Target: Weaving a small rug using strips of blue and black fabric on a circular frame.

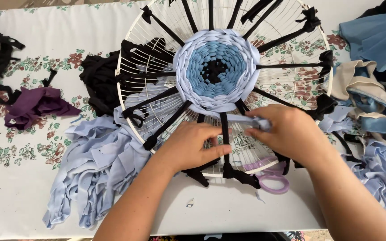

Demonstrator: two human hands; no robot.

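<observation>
A round white wire frame (126, 49) lies on the table, strung with black fabric spokes (287, 66). At its centre sits a woven disc (217, 67), black in the middle, then blue, with a pale lavender outer ring. My right hand (287, 134) pinches a pale lavender fabric strip (246, 119) that runs from the disc's lower edge. My left hand (193, 145) rests on the frame's lower part, its fingers at a black spoke (224, 134) next to the strip.
A heap of pale blue strips (94, 169) lies at the left, black fabric (97, 80) and a purple scrap (36, 107) beyond it. Lilac-handled scissors (273, 180) lie under the frame's near edge. Blue and beige cloth (371, 71) piles up at the right.
</observation>
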